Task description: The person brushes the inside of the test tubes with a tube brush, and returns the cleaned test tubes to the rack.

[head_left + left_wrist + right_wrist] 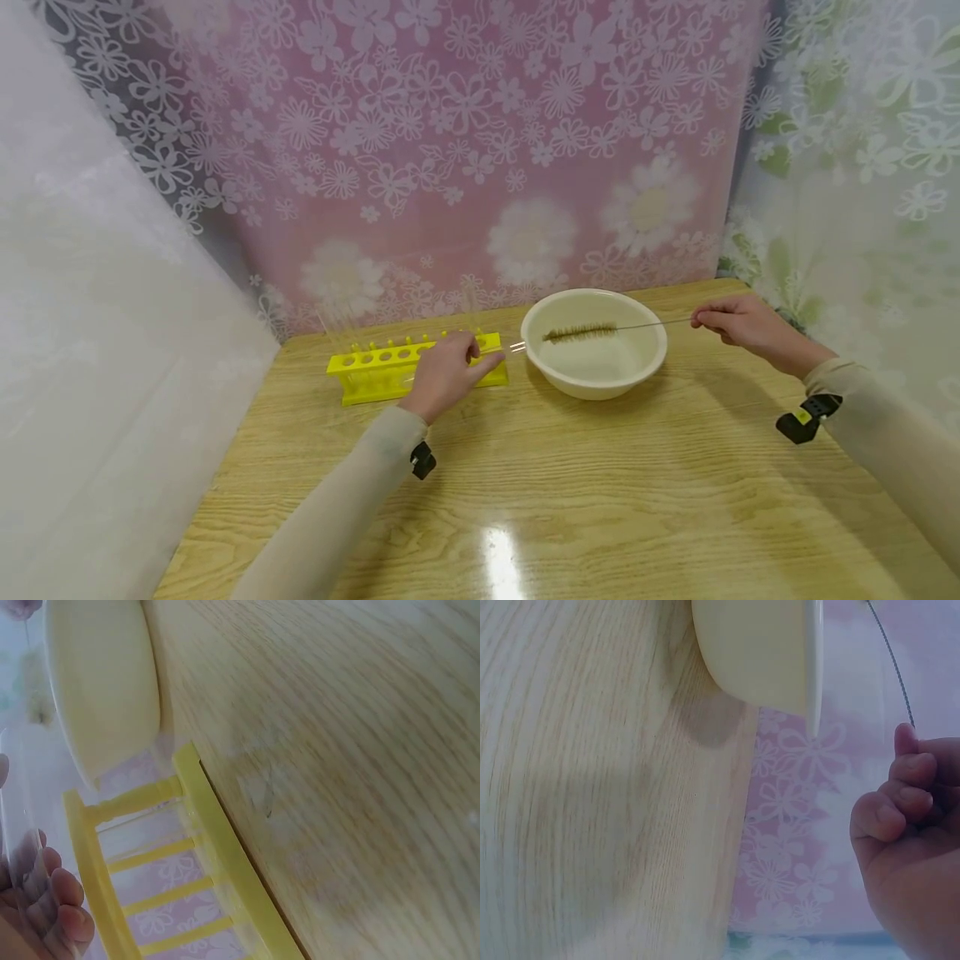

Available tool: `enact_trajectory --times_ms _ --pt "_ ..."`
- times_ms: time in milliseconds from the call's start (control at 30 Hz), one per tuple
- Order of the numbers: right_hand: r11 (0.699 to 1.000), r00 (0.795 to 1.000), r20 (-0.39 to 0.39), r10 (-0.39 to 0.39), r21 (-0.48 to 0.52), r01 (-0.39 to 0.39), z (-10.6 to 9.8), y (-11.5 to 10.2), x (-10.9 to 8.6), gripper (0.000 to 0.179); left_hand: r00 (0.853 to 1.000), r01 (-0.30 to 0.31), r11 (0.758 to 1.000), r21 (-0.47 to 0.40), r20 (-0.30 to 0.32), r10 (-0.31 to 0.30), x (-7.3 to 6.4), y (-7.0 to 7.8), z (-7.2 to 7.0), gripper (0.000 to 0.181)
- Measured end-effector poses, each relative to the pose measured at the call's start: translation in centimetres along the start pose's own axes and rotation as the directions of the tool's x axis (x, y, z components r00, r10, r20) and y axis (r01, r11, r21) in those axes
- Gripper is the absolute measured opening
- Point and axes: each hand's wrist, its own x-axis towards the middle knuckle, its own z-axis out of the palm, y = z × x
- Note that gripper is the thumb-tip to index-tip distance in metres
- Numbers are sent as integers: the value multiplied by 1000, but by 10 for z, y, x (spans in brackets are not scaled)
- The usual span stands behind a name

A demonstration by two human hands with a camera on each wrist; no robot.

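Note:
My left hand (444,373) grips a clear glass test tube (517,347), its end pointing right toward the bowl's left rim. In the left wrist view, curled fingers (71,900) show behind the see-through tube (13,799). With thumb and fingers, my right hand (753,332) pinches the thin twisted-wire handle (895,664) of a test tube brush (581,332). The brush's brown bristles lie level over the white bowl (592,388), pointing left toward the tube. Below and behind my left hand stands a yellow test tube rack (363,393), partly covered by that hand.
Several clear test tubes (337,323) stand at the rack's left end, and another tube (471,302) rises near its right end. A wooden table (570,492) carries everything. Flowered curtains (450,167) hang behind, with pale sheeting (112,333) on the left.

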Motion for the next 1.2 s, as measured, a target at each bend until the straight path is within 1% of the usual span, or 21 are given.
enact_trajectory --times_ms 100,233,367,567,700,900,1200 --pt "1000 1000 3 0 8 -1 -1 -2 1 42 1000 17 1000 13 18 -18 2 3 1 60" --pt "1000 1000 9 -11 13 11 -2 -4 3 42 999 37 999 30 33 -38 4 5 2 63" --pt "1000 1000 12 -20 15 19 -3 -6 4 41 998 50 998 40 29 -51 5 7 4 63" --pt "1000 1000 26 -8 25 8 -2 -9 6 41 998 67 997 46 19 -68 7 8 7 71" --pt "999 1000 31 6 32 -7 -1 -11 6 42 997 70 997 36 9 -70 7 10 8 69" --pt "1000 999 35 -10 26 9 0 -12 5 42 998 58 997 44 -7 -58 8 12 11 63" --pt "1000 998 52 -18 26 17 0 -14 3 40 998 66 996 55 -5 -66 9 12 14 67"
